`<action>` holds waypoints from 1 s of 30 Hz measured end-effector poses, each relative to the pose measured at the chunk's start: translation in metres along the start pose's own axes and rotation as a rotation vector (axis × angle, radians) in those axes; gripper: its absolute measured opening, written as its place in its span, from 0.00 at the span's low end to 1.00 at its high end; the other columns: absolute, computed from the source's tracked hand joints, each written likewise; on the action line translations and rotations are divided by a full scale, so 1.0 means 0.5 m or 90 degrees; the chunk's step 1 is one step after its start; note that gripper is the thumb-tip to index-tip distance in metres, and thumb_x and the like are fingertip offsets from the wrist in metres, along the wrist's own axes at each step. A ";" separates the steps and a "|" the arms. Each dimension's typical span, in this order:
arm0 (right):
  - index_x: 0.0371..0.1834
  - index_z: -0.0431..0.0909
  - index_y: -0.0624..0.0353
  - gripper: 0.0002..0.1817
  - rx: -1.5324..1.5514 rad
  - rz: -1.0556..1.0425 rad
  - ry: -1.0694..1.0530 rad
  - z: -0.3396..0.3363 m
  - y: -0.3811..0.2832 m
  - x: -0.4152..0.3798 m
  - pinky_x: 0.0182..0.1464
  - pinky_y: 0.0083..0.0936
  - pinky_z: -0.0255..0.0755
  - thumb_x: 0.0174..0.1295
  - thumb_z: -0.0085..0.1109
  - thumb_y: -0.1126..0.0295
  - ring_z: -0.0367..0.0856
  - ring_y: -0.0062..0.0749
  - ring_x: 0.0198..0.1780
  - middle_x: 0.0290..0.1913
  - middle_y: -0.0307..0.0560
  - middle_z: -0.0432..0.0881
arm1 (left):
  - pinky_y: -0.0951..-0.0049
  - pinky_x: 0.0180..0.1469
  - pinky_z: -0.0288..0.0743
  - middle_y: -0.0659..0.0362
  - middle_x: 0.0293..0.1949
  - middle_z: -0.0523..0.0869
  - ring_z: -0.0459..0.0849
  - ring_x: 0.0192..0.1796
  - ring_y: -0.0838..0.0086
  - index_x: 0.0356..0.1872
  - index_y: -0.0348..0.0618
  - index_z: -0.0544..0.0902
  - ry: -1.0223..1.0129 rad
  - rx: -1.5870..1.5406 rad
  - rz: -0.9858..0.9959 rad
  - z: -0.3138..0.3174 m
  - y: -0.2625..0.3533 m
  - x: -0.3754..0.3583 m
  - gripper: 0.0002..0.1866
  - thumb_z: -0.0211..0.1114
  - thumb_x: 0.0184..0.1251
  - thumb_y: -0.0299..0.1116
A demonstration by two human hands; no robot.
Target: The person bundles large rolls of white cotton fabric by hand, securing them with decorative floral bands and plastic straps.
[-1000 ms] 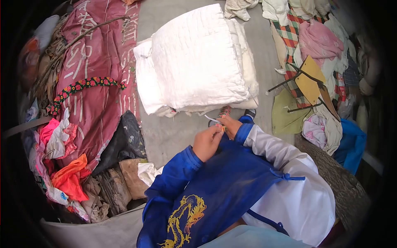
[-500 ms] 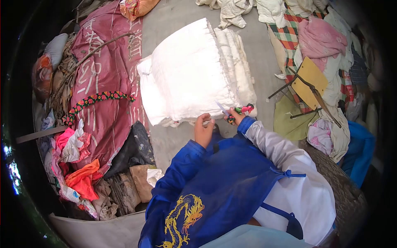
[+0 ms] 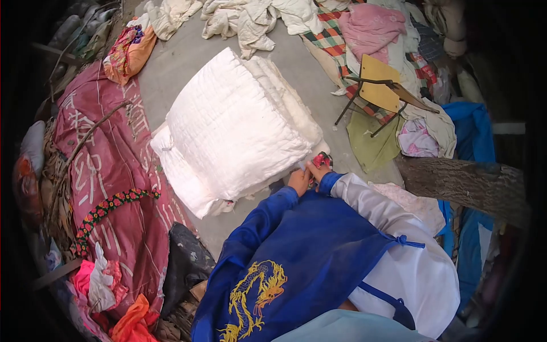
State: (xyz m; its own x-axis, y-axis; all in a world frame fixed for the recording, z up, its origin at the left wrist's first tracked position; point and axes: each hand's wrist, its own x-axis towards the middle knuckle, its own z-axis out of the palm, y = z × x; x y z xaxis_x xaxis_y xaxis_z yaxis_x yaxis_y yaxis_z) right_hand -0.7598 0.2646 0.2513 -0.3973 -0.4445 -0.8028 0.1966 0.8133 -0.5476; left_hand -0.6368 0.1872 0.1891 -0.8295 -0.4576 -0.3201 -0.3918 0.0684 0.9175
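Note:
A folded stack of white quilted padding [image 3: 233, 119] lies before me, with a cream layer [image 3: 285, 97] along its right side. At its near right corner, my right hand [image 3: 318, 172] is closed on a floral cloth piece [image 3: 323, 160] in red, green and black. My left hand [image 3: 298, 180] is closed and touches the right one; what its fingers hold is too small to tell. A small pale thing shows between the hands, unclear in shape.
Maroon sheeting [image 3: 108, 188] with white writing and a floral strip [image 3: 108, 208] lies left. A yellow-seated chair [image 3: 379, 82] stands at the upper right. White cloths [image 3: 239, 23] lie at the far edge, a trunk-like log [image 3: 467, 185] at the right.
My left hand has moved right and now meets my right hand, and its fingers have closed. The view has shifted, so the stack and chair appear further left. The pale blade-like piece is now mostly hidden.

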 end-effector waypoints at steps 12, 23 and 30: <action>0.39 0.78 0.62 0.08 -0.182 -0.226 0.038 0.072 0.038 -0.008 0.37 0.36 0.78 0.64 0.54 0.69 0.83 0.42 0.33 0.32 0.50 0.83 | 0.64 0.28 0.70 0.55 0.21 0.81 0.78 0.23 0.70 0.26 0.35 0.81 0.019 -0.312 -0.241 -0.086 -0.046 0.018 0.29 0.50 0.74 0.53; 0.42 0.79 0.62 0.15 0.199 -0.073 -0.296 0.005 0.060 0.062 0.25 0.29 0.79 0.67 0.55 0.60 0.84 0.33 0.30 0.34 0.49 0.84 | 0.68 0.26 0.69 0.53 0.18 0.80 0.76 0.22 0.74 0.22 0.32 0.79 0.258 -0.188 -0.192 -0.023 -0.076 0.046 0.28 0.54 0.73 0.49; 0.36 0.79 0.65 0.21 0.097 -0.095 0.045 -0.007 0.041 0.082 0.17 0.29 0.74 0.70 0.51 0.54 0.79 0.34 0.15 0.21 0.51 0.82 | 0.74 0.23 0.69 0.60 0.20 0.81 0.77 0.20 0.78 0.30 0.35 0.79 0.040 -0.183 -0.090 0.004 -0.054 0.055 0.22 0.52 0.75 0.46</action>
State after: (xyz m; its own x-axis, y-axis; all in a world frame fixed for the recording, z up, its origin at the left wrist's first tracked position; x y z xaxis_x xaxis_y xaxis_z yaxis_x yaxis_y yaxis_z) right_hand -0.7751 0.2645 0.2080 -0.4928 -0.5240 -0.6946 0.2625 0.6716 -0.6929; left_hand -0.6499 0.1746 0.1552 -0.7448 -0.4993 -0.4427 -0.3656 -0.2495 0.8967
